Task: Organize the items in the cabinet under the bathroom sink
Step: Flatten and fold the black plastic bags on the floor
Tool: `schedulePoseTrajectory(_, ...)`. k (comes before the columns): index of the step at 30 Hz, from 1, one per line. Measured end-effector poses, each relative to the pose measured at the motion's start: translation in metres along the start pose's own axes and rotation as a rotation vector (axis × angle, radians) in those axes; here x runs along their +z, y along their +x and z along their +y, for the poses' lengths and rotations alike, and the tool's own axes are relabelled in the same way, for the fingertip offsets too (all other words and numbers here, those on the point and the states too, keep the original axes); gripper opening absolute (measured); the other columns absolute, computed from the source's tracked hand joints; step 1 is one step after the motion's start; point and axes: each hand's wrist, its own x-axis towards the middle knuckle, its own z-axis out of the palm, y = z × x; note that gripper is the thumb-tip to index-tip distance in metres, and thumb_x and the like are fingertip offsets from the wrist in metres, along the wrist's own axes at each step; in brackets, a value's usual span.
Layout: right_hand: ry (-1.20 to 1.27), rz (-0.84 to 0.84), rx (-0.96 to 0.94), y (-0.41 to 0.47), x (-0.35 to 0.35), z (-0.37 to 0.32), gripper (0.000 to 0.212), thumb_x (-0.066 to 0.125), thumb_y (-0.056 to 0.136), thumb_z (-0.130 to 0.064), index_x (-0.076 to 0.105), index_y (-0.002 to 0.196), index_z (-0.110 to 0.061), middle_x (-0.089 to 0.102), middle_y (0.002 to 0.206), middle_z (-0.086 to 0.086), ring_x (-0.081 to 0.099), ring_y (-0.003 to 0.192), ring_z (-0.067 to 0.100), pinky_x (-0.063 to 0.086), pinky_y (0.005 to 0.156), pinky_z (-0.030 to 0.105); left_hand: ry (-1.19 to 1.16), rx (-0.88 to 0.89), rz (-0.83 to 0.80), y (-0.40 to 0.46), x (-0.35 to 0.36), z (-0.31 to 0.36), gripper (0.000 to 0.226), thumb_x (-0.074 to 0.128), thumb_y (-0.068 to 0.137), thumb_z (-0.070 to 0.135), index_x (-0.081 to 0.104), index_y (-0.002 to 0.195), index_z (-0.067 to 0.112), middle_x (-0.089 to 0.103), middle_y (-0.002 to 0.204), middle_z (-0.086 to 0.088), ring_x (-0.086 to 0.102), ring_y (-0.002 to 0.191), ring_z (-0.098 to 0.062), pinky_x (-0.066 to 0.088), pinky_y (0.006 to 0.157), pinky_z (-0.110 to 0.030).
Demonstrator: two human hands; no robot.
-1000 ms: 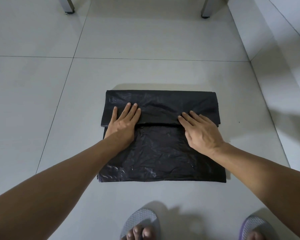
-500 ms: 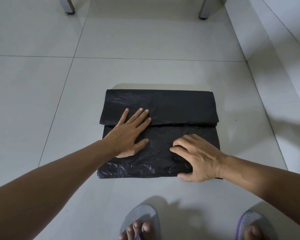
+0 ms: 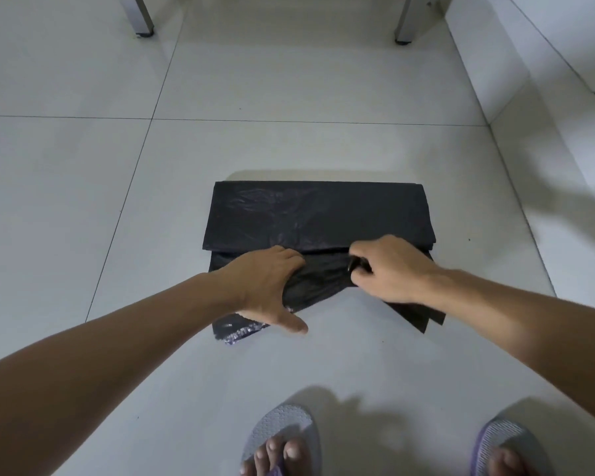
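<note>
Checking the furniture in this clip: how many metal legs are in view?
2. One grey square metal leg stands on the white tiled floor at top left, the other grey metal leg at top right. More may lie outside the frame.

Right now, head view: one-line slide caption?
Both hands, left hand and right hand, grip the near flap of a black plastic bag on the tiled floor.

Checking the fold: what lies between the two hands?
Head view: only gathered black plastic bag between left hand and right hand.
</note>
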Motion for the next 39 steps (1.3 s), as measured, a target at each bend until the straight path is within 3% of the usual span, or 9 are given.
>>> schedulePoseTrajectory(4,0.12,-0.102,0.113,0.021,-0.033,0.001,0.017,0.051,0.088,-0.02,0.056,0.073,-0.025,0.063,0.079,-0.006,0.062,0.074,0.013,0.045,0.059,0.028,-0.101,-0.083,0.038,0.007,-0.013,0.003,0.045,0.072,0.068,0.036,0.042,0.1,0.026,0.048,0.093,0.01,0.054,0.088,-0.018,0.048,0.075,-0.033)
schedulePoseTrajectory(10,0.127,-0.159,0.18,0.04,-0.06,0.003,0.014,0.056,0.091,-0.032,0.061,0.103,-0.029,0.064,0.102,-0.007,0.059,0.094,0.016,0.047,0.073,0.03,-0.333,-0.266,0.112,0.023,-0.04,-0.011,0.02,0.06,0.075,0.006,0.051,0.087,0.02,0.059,0.08,0.001,0.058,0.072,-0.018,0.042,0.055,-0.028)
schedulePoseTrajectory(13,0.099,-0.219,0.227,0.037,-0.076,0.0,0.071,0.063,0.072,-0.076,0.05,0.128,-0.035,0.055,0.118,-0.014,0.053,0.107,0.015,0.044,0.088,0.035,-0.519,-0.349,0.091,0.033,-0.057,-0.025,0.011,0.061,0.079,0.006,0.063,0.088,0.012,0.065,0.078,-0.005,0.06,0.07,-0.019,0.047,0.061,-0.03)
schedulePoseTrajectory(16,-0.051,-0.305,0.271,0.031,-0.092,-0.001,0.113,0.078,0.051,-0.077,0.03,0.145,-0.036,0.051,0.128,-0.012,0.052,0.112,0.019,0.044,0.089,0.037,-0.689,-0.402,0.031,0.041,-0.065,-0.037,0.008,0.062,0.083,0.009,0.065,0.09,0.008,0.059,0.075,-0.009,0.055,0.068,-0.023,0.045,0.066,-0.034)
schedulePoseTrajectory(18,-0.198,-0.302,0.283,0.032,-0.094,0.003,0.102,0.086,0.062,-0.047,0.028,0.144,-0.033,0.057,0.109,-0.008,0.059,0.093,0.02,0.048,0.072,0.034,-0.739,-0.446,0.025,0.046,-0.069,-0.043,0.015,0.063,0.084,0.013,0.066,0.096,0.006,0.056,0.077,-0.009,0.052,0.07,-0.024,0.041,0.067,-0.032)
schedulePoseTrajectory(21,-0.26,-0.2,0.282,0.042,-0.093,0.019,0.065,0.066,0.081,-0.009,0.039,0.138,-0.024,0.055,0.089,0.0,0.057,0.074,0.02,0.04,0.055,0.029,-0.707,-0.428,0.014,0.046,-0.076,-0.052,0.013,0.067,0.083,0.016,0.068,0.096,0.015,0.063,0.086,-0.008,0.06,0.079,-0.026,0.049,0.075,-0.035)
schedulePoseTrajectory(26,-0.085,-0.09,0.319,0.06,-0.097,0.052,0.049,0.069,0.088,-0.013,0.052,0.134,-0.017,0.053,0.13,0.005,0.053,0.107,0.026,0.038,0.078,0.028,-0.535,-0.417,-0.152,0.026,-0.09,-0.081,0.037,0.086,0.065,0.011,0.067,0.096,0.019,0.073,0.088,-0.004,0.071,0.08,-0.024,0.059,0.078,-0.038)
schedulePoseTrajectory(34,0.371,0.219,0.459,0.078,-0.07,0.089,0.005,0.069,0.089,-0.014,0.064,0.088,-0.012,0.061,0.082,0.003,0.055,0.081,0.023,0.038,0.059,0.027,-0.988,-0.679,0.253,0.034,-0.071,-0.112,0.018,0.072,0.083,0.006,0.065,0.1,0.007,0.067,0.096,-0.01,0.062,0.086,-0.024,0.051,0.071,-0.031)
schedulePoseTrajectory(39,0.516,0.338,0.597,0.086,-0.037,0.097,0.014,0.057,0.098,-0.025,0.063,0.093,-0.013,0.061,0.094,0.004,0.057,0.094,0.026,0.037,0.075,0.027,-1.122,-0.813,0.475,0.049,-0.041,-0.109,0.019,0.062,0.095,0.022,0.063,0.104,0.006,0.062,0.105,-0.009,0.057,0.092,-0.023,0.045,0.077,-0.032)
